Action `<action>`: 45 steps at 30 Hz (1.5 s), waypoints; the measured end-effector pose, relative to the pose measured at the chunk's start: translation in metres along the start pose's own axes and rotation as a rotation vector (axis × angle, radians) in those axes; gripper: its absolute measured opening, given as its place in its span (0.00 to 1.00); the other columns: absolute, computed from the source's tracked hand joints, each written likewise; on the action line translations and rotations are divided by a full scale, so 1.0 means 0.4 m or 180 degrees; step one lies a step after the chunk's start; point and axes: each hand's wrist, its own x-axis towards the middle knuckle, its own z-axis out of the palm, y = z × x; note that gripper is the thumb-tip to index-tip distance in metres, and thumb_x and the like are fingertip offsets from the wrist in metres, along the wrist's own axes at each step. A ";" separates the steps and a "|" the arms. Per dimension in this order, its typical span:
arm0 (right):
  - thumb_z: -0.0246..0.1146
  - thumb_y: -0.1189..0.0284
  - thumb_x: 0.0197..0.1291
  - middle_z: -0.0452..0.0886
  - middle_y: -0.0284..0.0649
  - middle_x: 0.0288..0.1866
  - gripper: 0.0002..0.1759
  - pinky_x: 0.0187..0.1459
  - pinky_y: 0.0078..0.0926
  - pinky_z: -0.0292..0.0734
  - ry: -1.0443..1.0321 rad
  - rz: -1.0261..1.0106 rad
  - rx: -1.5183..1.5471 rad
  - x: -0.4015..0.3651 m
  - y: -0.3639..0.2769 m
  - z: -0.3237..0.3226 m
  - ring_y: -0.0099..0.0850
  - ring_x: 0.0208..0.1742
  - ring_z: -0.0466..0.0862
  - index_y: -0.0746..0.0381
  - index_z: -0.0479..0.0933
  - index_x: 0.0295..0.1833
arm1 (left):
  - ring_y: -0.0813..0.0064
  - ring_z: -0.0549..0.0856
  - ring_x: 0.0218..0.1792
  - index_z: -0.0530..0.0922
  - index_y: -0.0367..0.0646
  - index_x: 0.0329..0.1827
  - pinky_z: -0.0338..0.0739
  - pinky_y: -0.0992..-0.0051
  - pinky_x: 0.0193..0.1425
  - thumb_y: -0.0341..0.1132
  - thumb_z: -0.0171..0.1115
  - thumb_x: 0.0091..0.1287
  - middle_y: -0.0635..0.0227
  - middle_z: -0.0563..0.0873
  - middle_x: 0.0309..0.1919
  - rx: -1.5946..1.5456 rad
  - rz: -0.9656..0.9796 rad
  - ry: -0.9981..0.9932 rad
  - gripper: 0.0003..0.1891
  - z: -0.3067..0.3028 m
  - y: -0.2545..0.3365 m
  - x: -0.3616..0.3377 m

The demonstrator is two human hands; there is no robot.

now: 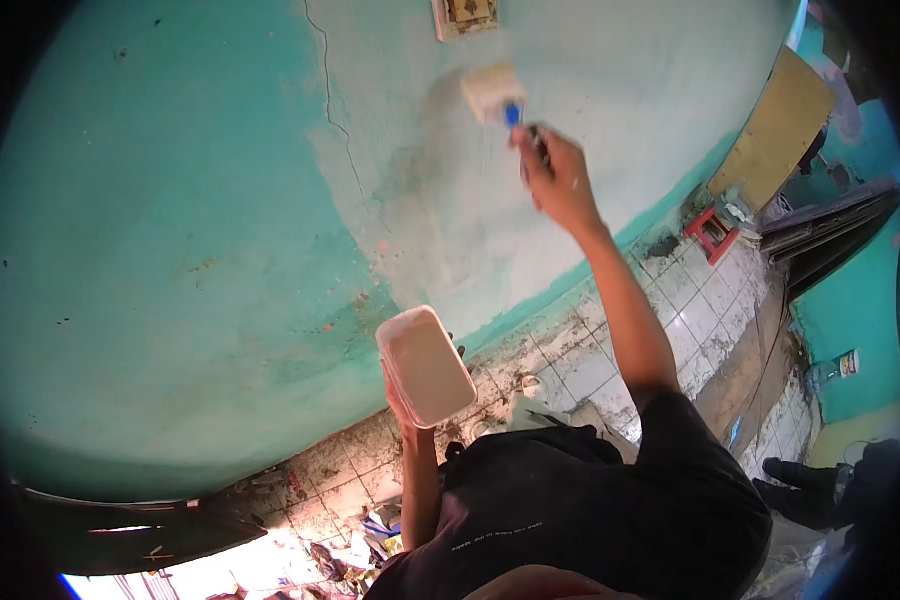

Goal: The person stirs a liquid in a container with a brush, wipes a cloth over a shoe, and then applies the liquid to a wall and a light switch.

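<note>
My right hand [555, 175] grips the handle of a wide paint brush [495, 93], its pale bristles against the upper part of the wall. Around the brush the wall [610, 110] has a thin whitish coat, while further left it is turquoise with a long crack. Lower down, my left hand [402, 405] holds a rectangular white tub [428, 368] of pale paint from beneath and the side. Most of its fingers are hidden behind the tub.
A framed item [467, 17] is on the wall at the top. Right of the tiled floor [580, 370] are a red stool [711, 236], a tan board [775, 130] and a plastic bottle [835, 368]. Litter [375, 530] lies at the bottom.
</note>
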 end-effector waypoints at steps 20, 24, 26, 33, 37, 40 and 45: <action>0.55 0.60 0.75 0.69 0.30 0.17 0.17 0.20 0.23 0.60 0.0054 0.0081 0.0297 0.065 -0.004 -0.016 0.17 0.17 0.66 0.61 0.80 0.38 | 0.49 0.71 0.70 0.56 0.41 0.78 0.64 0.41 0.74 0.57 0.42 0.75 0.53 0.70 0.70 0.0268 0.0200 0.0142 0.36 0.013 -0.007 -0.004; 0.54 0.62 0.75 0.71 0.38 0.18 0.18 0.24 0.29 0.64 0.0103 0.0029 -0.0165 0.005 0.220 0.106 0.26 0.17 0.68 0.62 0.78 0.35 | 0.48 0.67 0.73 0.55 0.42 0.79 0.60 0.41 0.76 0.56 0.42 0.74 0.53 0.67 0.73 0.0202 0.0325 -0.0069 0.36 0.042 -0.016 0.006; 0.54 0.62 0.74 0.72 0.40 0.19 0.18 0.24 0.30 0.66 0.0236 0.0419 -0.0073 -0.148 0.429 0.209 0.27 0.18 0.71 0.62 0.77 0.34 | 0.48 0.66 0.73 0.54 0.43 0.79 0.60 0.40 0.76 0.56 0.42 0.74 0.53 0.66 0.73 0.0360 0.0375 0.0046 0.36 0.025 -0.017 0.005; 0.55 0.59 0.73 0.73 0.34 0.15 0.23 0.14 0.29 0.65 -0.0903 0.2482 0.0627 -0.352 0.671 0.257 0.24 0.12 0.71 0.68 0.82 0.35 | 0.48 0.66 0.74 0.53 0.45 0.80 0.56 0.41 0.78 0.54 0.42 0.75 0.52 0.64 0.74 0.0076 0.0641 0.0005 0.35 0.069 -0.062 0.013; 0.56 0.60 0.72 0.74 0.38 0.14 0.21 0.16 0.33 0.68 -0.1013 0.1769 0.0633 -0.167 0.363 0.118 0.32 0.12 0.76 0.68 0.80 0.37 | 0.52 0.67 0.73 0.53 0.45 0.80 0.61 0.42 0.76 0.53 0.44 0.76 0.52 0.64 0.75 0.0580 0.0851 0.0491 0.34 0.046 -0.101 -0.015; 0.56 0.67 0.72 0.75 0.43 0.15 0.14 0.16 0.36 0.68 -0.0478 0.0229 0.0428 -0.124 0.343 0.099 0.38 0.12 0.77 0.68 0.79 0.42 | 0.59 0.70 0.72 0.57 0.46 0.78 0.71 0.54 0.72 0.52 0.47 0.76 0.54 0.68 0.72 0.0937 0.0902 0.0800 0.32 0.110 -0.149 0.009; 0.54 0.68 0.73 0.75 0.46 0.15 0.14 0.17 0.44 0.69 -0.0433 0.0049 -0.0642 -0.297 0.764 0.265 0.44 0.14 0.78 0.69 0.77 0.44 | 0.61 0.71 0.71 0.59 0.47 0.77 0.70 0.58 0.73 0.52 0.47 0.77 0.58 0.69 0.72 0.0351 0.1024 0.1311 0.31 -0.004 -0.245 -0.050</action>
